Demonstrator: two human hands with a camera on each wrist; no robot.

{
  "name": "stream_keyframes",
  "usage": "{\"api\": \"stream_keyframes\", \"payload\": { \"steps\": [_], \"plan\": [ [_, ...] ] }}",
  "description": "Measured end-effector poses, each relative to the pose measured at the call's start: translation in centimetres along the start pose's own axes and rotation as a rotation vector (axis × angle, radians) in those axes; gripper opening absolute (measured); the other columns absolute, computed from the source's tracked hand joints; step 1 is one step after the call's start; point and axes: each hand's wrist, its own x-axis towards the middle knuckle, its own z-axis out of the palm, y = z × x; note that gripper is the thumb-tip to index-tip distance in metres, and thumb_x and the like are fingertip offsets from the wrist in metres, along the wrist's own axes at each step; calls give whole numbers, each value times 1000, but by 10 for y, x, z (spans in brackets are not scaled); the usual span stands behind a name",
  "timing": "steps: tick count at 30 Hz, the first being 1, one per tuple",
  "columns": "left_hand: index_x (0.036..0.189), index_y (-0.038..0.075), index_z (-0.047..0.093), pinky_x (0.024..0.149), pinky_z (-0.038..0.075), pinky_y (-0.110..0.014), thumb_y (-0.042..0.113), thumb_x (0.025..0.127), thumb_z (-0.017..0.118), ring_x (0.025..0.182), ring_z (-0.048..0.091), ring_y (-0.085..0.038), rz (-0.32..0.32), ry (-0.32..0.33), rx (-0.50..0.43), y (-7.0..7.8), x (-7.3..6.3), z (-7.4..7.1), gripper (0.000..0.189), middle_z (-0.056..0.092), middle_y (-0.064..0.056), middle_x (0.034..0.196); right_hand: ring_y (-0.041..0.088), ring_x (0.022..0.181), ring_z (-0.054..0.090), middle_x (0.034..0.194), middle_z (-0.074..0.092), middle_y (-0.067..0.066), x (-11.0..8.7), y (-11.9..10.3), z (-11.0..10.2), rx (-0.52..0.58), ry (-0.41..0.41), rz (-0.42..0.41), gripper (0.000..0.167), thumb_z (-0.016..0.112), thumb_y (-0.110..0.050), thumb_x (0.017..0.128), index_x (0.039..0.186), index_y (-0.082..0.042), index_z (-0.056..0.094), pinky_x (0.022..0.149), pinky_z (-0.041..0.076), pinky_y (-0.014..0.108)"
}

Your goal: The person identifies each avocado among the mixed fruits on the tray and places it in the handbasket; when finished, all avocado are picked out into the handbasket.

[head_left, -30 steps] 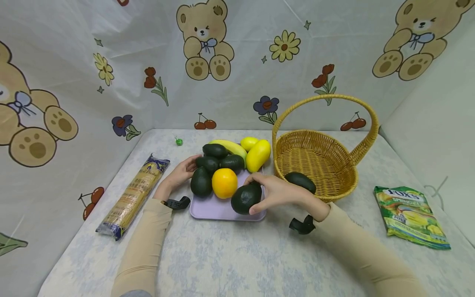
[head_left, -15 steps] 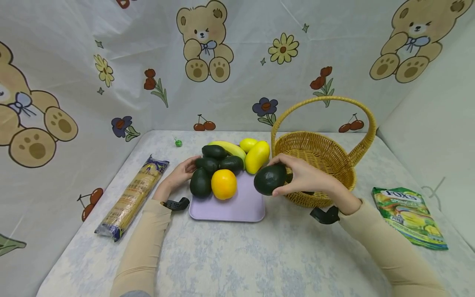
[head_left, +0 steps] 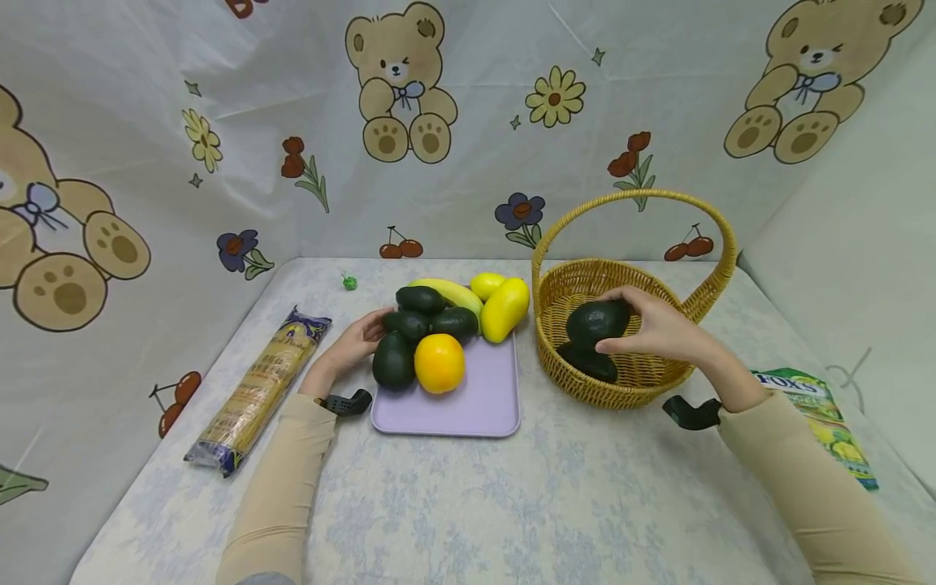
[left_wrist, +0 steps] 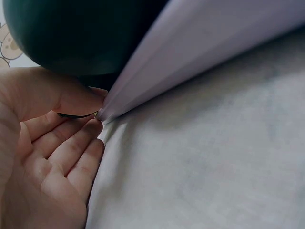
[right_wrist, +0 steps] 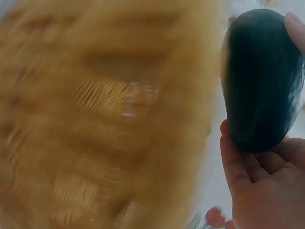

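Note:
My right hand grips a dark green avocado over the wicker basket. Another avocado lies inside the basket, partly overlapped by the held one. In the right wrist view, thumb and fingers hold the avocado at its two ends, beside the blurred basket wall. At the lilac tray's left side, my left hand pinches its edge between thumb and fingertips, as the left wrist view shows. On the tray are several avocados, an orange, a banana and two yellow fruits.
The basket's tall handle arches over its opening. A pasta packet lies left of the tray, and a small green item sits behind. On the right, a green Fox's candy bag is partly covered by the right sleeve.
My right hand has carried the avocado from above the tray to the right, over the basket. The left hand has stayed at the tray's edge.

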Motion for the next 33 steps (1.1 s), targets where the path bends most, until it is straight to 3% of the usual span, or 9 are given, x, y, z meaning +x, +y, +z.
{"api": "stream_keyframes", "payload": {
  "steps": [13,19,33],
  "plan": [
    [149,1,21,113,20,-44,-6,91,52,138,23,-34,-18,-13,-39,2,-1,1,66,21,-18,153,30,99,51,117,51,15,-15,39,-18,-112,-53,20,62,78,-32,76,123,-2,49,79,47,47],
    [149,2,23,112,22,-43,-6,91,52,137,25,-33,-28,-6,-15,2,0,0,66,24,-17,152,24,92,55,113,54,13,-18,46,-22,-135,-126,-10,63,80,-32,74,121,-3,51,72,50,39],
    [149,2,22,112,22,-44,-9,90,51,138,24,-34,-31,-13,-28,2,1,0,66,22,-18,152,20,94,55,113,55,8,-14,53,-13,-169,-289,-13,62,81,-35,72,120,-6,53,73,50,34]
  ]
}}
